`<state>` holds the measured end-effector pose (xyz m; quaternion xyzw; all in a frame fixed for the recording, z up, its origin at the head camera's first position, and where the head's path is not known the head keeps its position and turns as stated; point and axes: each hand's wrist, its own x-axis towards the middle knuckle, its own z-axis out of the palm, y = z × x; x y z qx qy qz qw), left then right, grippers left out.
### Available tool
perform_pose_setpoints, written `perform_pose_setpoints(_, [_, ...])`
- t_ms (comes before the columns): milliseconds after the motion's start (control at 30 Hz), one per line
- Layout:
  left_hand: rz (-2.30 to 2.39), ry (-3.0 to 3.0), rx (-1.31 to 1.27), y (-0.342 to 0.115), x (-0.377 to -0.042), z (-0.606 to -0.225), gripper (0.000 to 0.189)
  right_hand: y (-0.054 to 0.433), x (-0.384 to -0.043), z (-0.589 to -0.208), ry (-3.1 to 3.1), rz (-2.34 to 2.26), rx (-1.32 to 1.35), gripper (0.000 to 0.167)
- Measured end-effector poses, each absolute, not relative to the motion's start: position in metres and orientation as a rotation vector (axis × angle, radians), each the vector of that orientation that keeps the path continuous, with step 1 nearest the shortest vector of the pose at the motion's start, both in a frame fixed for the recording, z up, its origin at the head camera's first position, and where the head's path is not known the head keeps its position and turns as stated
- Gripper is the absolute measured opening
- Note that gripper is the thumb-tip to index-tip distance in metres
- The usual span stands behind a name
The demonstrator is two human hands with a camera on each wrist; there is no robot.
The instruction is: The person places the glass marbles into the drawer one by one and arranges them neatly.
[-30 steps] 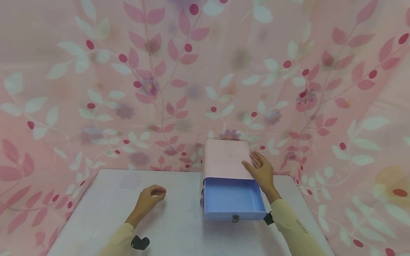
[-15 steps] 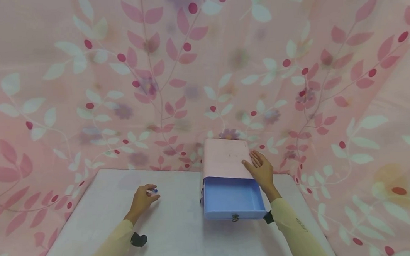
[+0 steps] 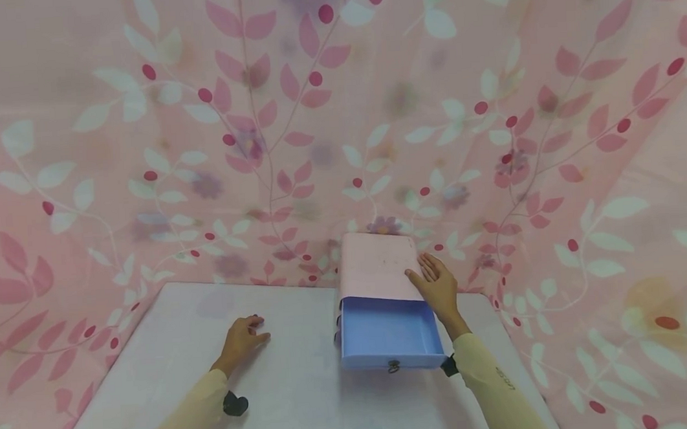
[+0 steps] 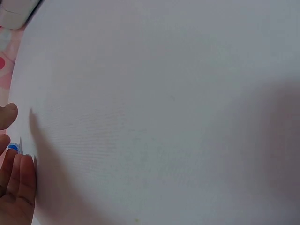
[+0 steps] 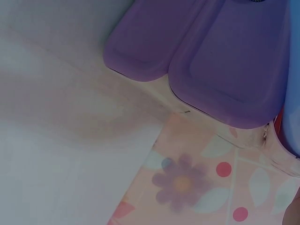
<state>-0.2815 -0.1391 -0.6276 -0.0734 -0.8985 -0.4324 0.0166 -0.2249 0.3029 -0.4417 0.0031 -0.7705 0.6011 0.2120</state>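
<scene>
A small pink-topped chest of drawers stands at the back of the table, its blue drawer pulled out and bare inside. My right hand rests on it, thumb on the top and straight fingers along the right side. Two purple drawer fronts show in the right wrist view. My left hand is over the table, left of the chest, thumb apart from the fingers. A small blue and clear thing shows at its fingertips; I cannot tell whether they grip it.
The white table ends at the pink floral cloth hung behind and at both sides. A metal ring pull sticks out from the blue drawer's front.
My left hand has shifted slightly left and its thumb has parted from the fingers. The small blue thing showed between them half a second ago. The right hand and chest have stayed put.
</scene>
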Motion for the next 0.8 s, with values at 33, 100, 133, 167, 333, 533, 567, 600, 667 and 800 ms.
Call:
perform_pose_setpoints(33, [-1.332,-2.799,-0.228,-0.1385,-0.2811,-0.6285,0.041,0.3028,-0.2252,-0.4415,-2.138,1.668,0.01,0.07])
perform_pose_setpoints(100, [-1.311,-2.815,-0.236,-0.1374,-0.2805,-0.6296,0.041,0.3029,-0.2257,-0.4413,-2.137,1.663,0.004,0.069])
perform_pose_setpoints(133, [-1.303,-2.824,-0.238,-0.1368,-0.2799,-0.6294,0.041,0.3029,-0.226,-0.4414,-2.136,1.662,0.001,0.069])
perform_pose_setpoints(167, [-1.293,-2.835,-0.239,-0.1362,-0.2794,-0.6291,0.041,0.3028,-0.2262,-0.4416,-2.14,1.656,-0.005,0.069])
perform_pose_setpoints(333, [-1.243,-2.888,-0.231,-0.1326,-0.2752,-0.6258,0.04,0.3023,-0.2265,-0.4427,-2.149,1.653,-0.016,0.069])
perform_pose_setpoints(533, [-1.217,-2.899,-0.209,-0.1294,-0.2734,-0.6249,0.035,0.3025,-0.2262,-0.4431,-2.138,1.664,-0.022,0.069])
perform_pose_setpoints(567, [-1.212,-2.894,-0.214,-0.1292,-0.274,-0.6252,0.035,0.3024,-0.2264,-0.443,-2.136,1.663,-0.025,0.069])
perform_pose_setpoints(600, [-1.211,-2.888,-0.222,-0.1292,-0.2749,-0.6255,0.035,0.3023,-0.2265,-0.4428,-2.134,1.664,-0.028,0.069])
perform_pose_setpoints(667, [-1.211,-2.884,-0.225,-0.1298,-0.2765,-0.6272,0.035,0.3021,-0.2269,-0.4429,-2.137,1.658,-0.031,0.069])
perform_pose_setpoints(800, [-1.195,-2.873,-0.253,-0.1311,-0.2768,-0.6303,0.037,0.3015,-0.228,-0.4436,-2.134,1.656,-0.03,0.069])
